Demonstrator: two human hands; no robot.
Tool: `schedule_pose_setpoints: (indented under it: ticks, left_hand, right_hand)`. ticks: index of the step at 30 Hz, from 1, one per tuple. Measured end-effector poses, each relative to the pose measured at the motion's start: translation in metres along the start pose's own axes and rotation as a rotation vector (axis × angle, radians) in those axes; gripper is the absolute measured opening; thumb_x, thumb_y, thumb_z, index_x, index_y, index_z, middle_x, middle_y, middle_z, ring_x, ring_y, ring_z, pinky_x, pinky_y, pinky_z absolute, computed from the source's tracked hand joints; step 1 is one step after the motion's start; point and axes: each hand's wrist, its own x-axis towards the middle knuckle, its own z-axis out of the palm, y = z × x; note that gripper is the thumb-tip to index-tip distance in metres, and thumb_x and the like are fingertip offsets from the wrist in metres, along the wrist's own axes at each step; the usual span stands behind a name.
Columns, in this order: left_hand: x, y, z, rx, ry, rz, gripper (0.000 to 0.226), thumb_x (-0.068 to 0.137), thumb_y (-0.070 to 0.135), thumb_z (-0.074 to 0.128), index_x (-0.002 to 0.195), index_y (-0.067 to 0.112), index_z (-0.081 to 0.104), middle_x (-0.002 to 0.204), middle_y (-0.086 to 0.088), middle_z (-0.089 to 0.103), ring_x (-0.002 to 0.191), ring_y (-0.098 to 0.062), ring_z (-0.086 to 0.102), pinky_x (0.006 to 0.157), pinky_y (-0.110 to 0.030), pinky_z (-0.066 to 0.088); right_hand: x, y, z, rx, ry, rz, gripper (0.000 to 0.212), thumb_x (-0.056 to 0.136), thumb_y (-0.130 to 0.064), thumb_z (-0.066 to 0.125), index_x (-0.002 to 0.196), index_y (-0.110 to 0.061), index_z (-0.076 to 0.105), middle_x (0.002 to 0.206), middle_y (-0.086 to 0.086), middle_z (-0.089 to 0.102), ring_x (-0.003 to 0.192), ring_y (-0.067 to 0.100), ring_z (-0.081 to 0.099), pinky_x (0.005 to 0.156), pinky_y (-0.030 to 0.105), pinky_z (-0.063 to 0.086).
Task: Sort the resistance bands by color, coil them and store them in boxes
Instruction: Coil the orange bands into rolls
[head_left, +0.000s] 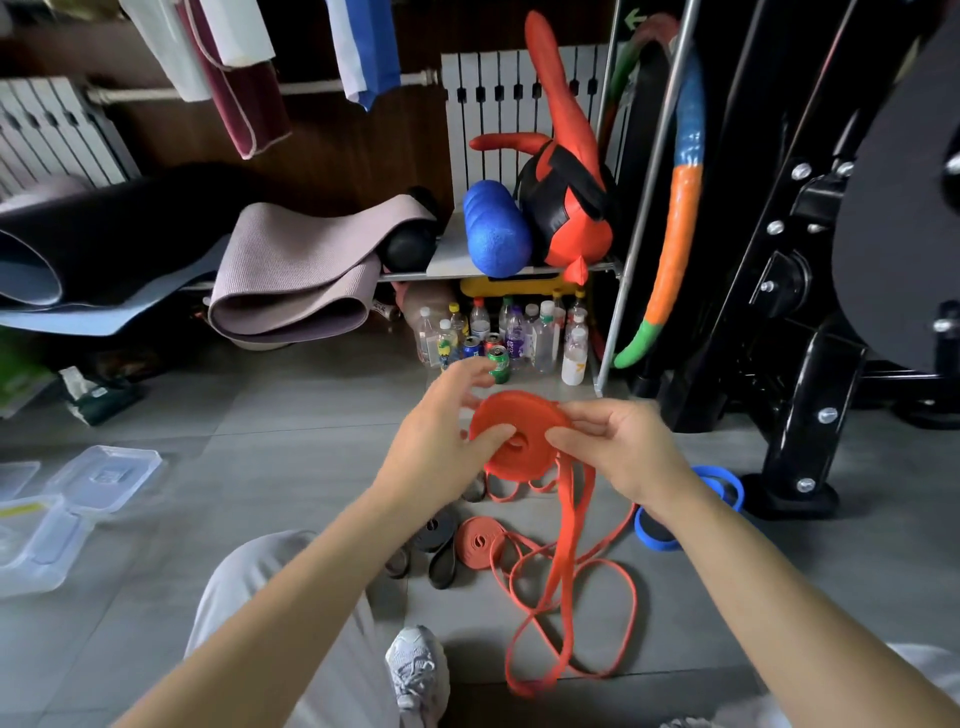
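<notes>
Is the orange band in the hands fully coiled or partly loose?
Partly loose: the orange band forms a coil, but its tail hangs down.

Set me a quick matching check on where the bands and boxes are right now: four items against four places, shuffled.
Things
1. orange coil with loose tail
2. smaller orange coil
3. blue bands
4. clear boxes

Places
A. floor, far left
B. held between left hand and right hand
C. floor, beside the black coils
D. floor, near the black machine base

Pairs: 1-B, 2-C, 3-D, 4-A
</notes>
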Motion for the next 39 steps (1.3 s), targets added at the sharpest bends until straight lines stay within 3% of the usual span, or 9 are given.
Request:
schedule_pose_setpoints:
  ticks: [5,9,15,18,22,27,32,35,39]
  left_hand:
    - [0.015,-0.001,-0.013,0.401,-0.299,0.328,0.05,0.085,0.015,0.059,0.131,0.033,0.05,0.115,0.007,0.06,0.107,-0.013,0.054,0.088,-0.035,0.047]
    - [0.015,-0.011,-0.017,0.253,-0.169,0.371,0.042,0.079,0.013,0.061,0.12,0.022,0.063,0.096,0.018,0.054,0.095,-0.004,0.051,0.084,-0.005,0.035]
    - [0.011,-0.008,-0.017,0.107,0.002,0.328,0.038,0.082,0.012,0.062,0.118,0.026,0.064,0.098,0.022,0.055,0.092,0.005,0.051,0.083,-0.009,0.04]
    - [0.009,-0.001,-0.014,-0.056,0.115,0.186,0.049,0.083,0.005,0.067,0.109,0.045,0.058,0.098,0.026,0.056,0.09,0.006,0.053,0.082,-0.007,0.039]
    - [0.006,0.008,-0.003,-0.209,0.167,0.01,0.049,0.08,0.004,0.069,0.1,0.048,0.057,0.1,0.018,0.062,0.094,-0.006,0.061,0.09,-0.027,0.05]
    - [0.002,0.0,-0.004,0.393,-0.062,0.121,0.045,0.083,0.023,0.065,0.123,0.028,0.047,0.116,0.006,0.054,0.106,-0.02,0.055,0.084,-0.035,0.048]
    - [0.0,-0.005,-0.002,0.605,-0.179,0.419,0.052,0.081,0.024,0.055,0.125,0.044,0.035,0.105,0.004,0.06,0.087,-0.026,0.064,0.059,-0.038,0.055]
    - [-0.001,-0.01,-0.005,0.385,-0.161,0.311,0.049,0.082,0.019,0.053,0.123,0.045,0.044,0.102,0.008,0.062,0.092,-0.017,0.059,0.073,-0.032,0.051]
    - [-0.008,-0.01,-0.008,0.067,-0.03,0.161,0.05,0.083,0.007,0.066,0.113,0.046,0.057,0.097,0.028,0.055,0.091,0.004,0.051,0.085,-0.004,0.036]
  right_hand:
    - [0.001,-0.004,0.005,-0.056,-0.059,-0.026,0.027,0.078,-0.001,0.071,0.084,-0.026,0.068,0.079,-0.008,0.073,0.076,0.007,0.069,0.078,0.027,0.056]
    - [-0.005,-0.002,0.003,0.031,-0.064,-0.014,0.027,0.075,0.0,0.071,0.086,-0.024,0.069,0.074,-0.007,0.073,0.072,0.011,0.069,0.072,0.026,0.058]
    - [-0.003,0.002,0.004,0.045,-0.006,-0.026,0.028,0.074,-0.002,0.072,0.085,-0.027,0.071,0.076,-0.006,0.074,0.071,0.01,0.069,0.069,0.021,0.056]
    - [0.0,-0.001,0.006,0.089,0.002,-0.049,0.027,0.076,0.004,0.068,0.092,-0.018,0.07,0.075,-0.01,0.073,0.069,0.005,0.068,0.065,0.016,0.054]
    - [0.005,-0.001,0.005,0.089,0.088,-0.051,0.025,0.08,0.002,0.066,0.102,-0.008,0.068,0.073,-0.012,0.073,0.067,0.001,0.067,0.063,0.014,0.051]
    - [0.009,-0.002,-0.002,-0.21,0.039,-0.042,0.022,0.078,-0.002,0.072,0.099,-0.01,0.071,0.08,-0.008,0.072,0.072,0.003,0.068,0.076,0.024,0.056]
    - [0.011,-0.011,-0.001,-0.642,-0.047,-0.127,0.011,0.076,-0.021,0.074,0.087,-0.025,0.074,0.08,-0.006,0.073,0.077,0.009,0.068,0.076,0.034,0.054]
    - [0.007,-0.012,0.0,-0.408,-0.073,-0.081,0.021,0.074,-0.018,0.079,0.083,-0.035,0.07,0.079,-0.011,0.072,0.077,0.005,0.068,0.08,0.029,0.055]
    - [0.001,-0.01,-0.004,-0.162,-0.065,-0.012,0.024,0.06,-0.03,0.079,0.081,-0.035,0.067,0.074,-0.013,0.072,0.076,0.007,0.069,0.081,0.028,0.055]
